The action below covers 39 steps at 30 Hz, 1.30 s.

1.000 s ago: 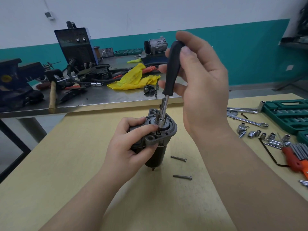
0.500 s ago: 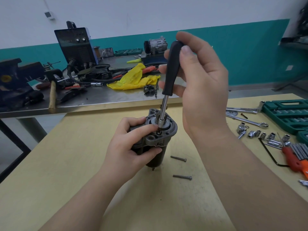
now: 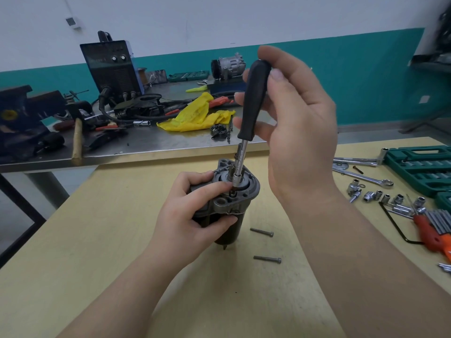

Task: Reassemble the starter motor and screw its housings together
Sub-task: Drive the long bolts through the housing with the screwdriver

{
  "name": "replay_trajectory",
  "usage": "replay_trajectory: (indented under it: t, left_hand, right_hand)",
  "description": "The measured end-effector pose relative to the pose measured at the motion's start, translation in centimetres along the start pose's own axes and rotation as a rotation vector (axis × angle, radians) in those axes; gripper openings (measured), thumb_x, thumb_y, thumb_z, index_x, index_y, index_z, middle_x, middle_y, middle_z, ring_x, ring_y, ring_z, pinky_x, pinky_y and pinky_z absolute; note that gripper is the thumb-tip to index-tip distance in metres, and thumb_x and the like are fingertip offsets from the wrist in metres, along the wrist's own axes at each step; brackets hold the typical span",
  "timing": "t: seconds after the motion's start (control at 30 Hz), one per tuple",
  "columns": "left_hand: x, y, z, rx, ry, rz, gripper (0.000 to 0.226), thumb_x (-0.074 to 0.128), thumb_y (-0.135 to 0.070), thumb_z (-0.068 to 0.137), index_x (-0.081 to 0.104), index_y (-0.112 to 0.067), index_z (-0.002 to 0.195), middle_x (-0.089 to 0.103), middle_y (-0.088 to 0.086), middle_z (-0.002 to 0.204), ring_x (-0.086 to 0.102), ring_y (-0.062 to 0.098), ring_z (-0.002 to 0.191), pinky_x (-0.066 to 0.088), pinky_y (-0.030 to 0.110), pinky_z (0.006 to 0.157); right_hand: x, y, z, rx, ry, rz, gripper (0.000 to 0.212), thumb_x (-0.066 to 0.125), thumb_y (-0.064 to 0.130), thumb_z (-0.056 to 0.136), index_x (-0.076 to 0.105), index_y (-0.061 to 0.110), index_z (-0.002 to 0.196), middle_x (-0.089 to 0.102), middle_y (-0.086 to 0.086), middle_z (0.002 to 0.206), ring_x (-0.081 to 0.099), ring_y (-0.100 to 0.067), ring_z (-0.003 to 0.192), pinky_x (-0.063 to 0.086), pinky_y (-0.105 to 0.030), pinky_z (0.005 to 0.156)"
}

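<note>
Here the motor [image 3: 228, 211] stands upright on the wooden counter [image 3: 97, 252], its grey end housing on top. The left hand [image 3: 192, 215] grips the housing from the side, fingers [image 3: 214, 187] curled over its rim and thumb across the dark body. The right hand [image 3: 292, 123] holds the black handle of the driver [image 3: 253, 103] between thumb and fingertips; its socket end sits on a bolt in the housing. Two loose bolts [image 3: 261, 232] lie just right of the motor.
</note>
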State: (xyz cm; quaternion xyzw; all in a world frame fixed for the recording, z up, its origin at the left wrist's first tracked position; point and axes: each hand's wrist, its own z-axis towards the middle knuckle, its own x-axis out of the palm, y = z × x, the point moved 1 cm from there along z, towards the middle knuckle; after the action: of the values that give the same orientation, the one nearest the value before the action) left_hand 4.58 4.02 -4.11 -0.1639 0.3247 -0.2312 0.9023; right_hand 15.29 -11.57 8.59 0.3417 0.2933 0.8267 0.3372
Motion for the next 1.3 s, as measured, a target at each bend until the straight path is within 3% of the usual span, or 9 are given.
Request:
replay_trajectory:
  t: [0.07,0.2,0.43,0.63,0.8,0.93,1.13,1.23,1.3]
  left_hand:
    - [0.02,-0.04,-0.02,-0.008,0.0,0.0,0.059,0.086,-0.04,0.078,0.068,-0.042,0.134,0.051,-0.016,0.138,0.053,0.014,0.141,0.043,0.017,0.113]
    - [0.0,0.02,-0.04,-0.015,-0.005,0.005,0.059,0.085,-0.041,0.078,0.067,-0.042,0.134,0.05,-0.017,0.138,0.053,0.014,0.141,0.043,0.017,0.112]
    - [-0.04,-0.13,-0.01,-0.012,0.001,-0.01,0.059,0.086,-0.04,0.078,0.068,-0.048,0.134,0.051,-0.017,0.138,0.053,0.016,0.141,0.044,0.017,0.112]
    - [0.01,-0.25,0.04,-0.014,-0.008,-0.014,0.057,0.085,-0.04,0.077,0.068,-0.042,0.131,0.051,-0.019,0.137,0.053,0.012,0.142,0.044,0.017,0.112]
    - [-0.08,-0.23,-0.01,-0.019,-0.002,0.003,0.057,0.085,-0.041,0.078,0.067,-0.043,0.132,0.051,-0.016,0.137,0.052,0.013,0.142,0.044,0.018,0.112]
    - [-0.07,-0.27,-0.01,-0.014,-0.002,-0.01,0.056,0.085,-0.04,0.078,0.068,-0.043,0.131,0.05,-0.018,0.138,0.052,0.013,0.142,0.043,0.017,0.112]
    - [0.03,-0.15,0.06,-0.011,-0.003,-0.002,0.057,0.086,-0.039,0.078,0.068,-0.042,0.132,0.05,-0.019,0.138,0.052,0.014,0.142,0.043,0.018,0.113]
    - [0.0,-0.14,0.03,-0.017,-0.001,-0.004,0.057,0.086,-0.04,0.078,0.068,-0.042,0.133,0.05,-0.018,0.139,0.052,0.015,0.142,0.043,0.019,0.113]
    - [-0.02,-0.19,0.04,-0.018,0.003,0.0,0.057,0.086,-0.04,0.078,0.068,-0.042,0.133,0.05,-0.018,0.138,0.052,0.014,0.142,0.043,0.019,0.113]
  right_hand:
    - [0.04,0.03,0.03,-0.002,0.002,-0.018,0.027,0.05,0.012,0.112,0.072,0.023,0.124,0.075,-0.015,0.113,0.076,-0.036,0.093,0.066,-0.059,0.079]
    - [0.31,-0.06,0.16,-0.053,0.001,-0.104,0.026,0.064,0.013,0.106,0.069,0.029,0.126,0.073,-0.009,0.104,0.07,-0.047,0.095,0.065,-0.058,0.075]
    - [0.08,-0.05,0.22,-0.015,-0.037,-0.054,0.022,0.061,0.017,0.107,0.074,0.023,0.124,0.076,-0.001,0.11,0.072,-0.034,0.108,0.062,-0.062,0.091]
    - [0.13,0.25,-0.02,0.005,-0.004,-0.039,0.024,0.051,0.012,0.113,0.068,0.024,0.124,0.075,-0.014,0.113,0.077,-0.033,0.091,0.067,-0.051,0.077]
    - [0.36,0.21,0.13,-0.06,-0.036,-0.109,0.025,0.069,0.01,0.104,0.066,0.031,0.117,0.072,-0.003,0.1,0.068,-0.03,0.088,0.065,-0.057,0.075]
    - [0.11,0.2,0.13,-0.014,-0.042,-0.023,0.016,0.062,0.012,0.108,0.07,0.023,0.116,0.072,-0.004,0.1,0.07,-0.043,0.097,0.062,-0.064,0.083]
    - [0.09,0.28,0.04,0.024,-0.014,-0.016,0.021,0.052,0.01,0.112,0.066,0.023,0.12,0.074,-0.02,0.11,0.076,-0.029,0.083,0.063,-0.059,0.075]
    - [0.18,0.15,0.21,-0.032,-0.034,-0.093,0.023,0.066,0.012,0.105,0.064,0.03,0.12,0.071,-0.01,0.102,0.072,-0.036,0.092,0.064,-0.061,0.078]
    - [0.2,0.08,0.28,-0.046,-0.048,-0.128,0.026,0.07,0.014,0.103,0.065,0.033,0.12,0.071,0.003,0.098,0.07,-0.026,0.092,0.064,-0.057,0.083]
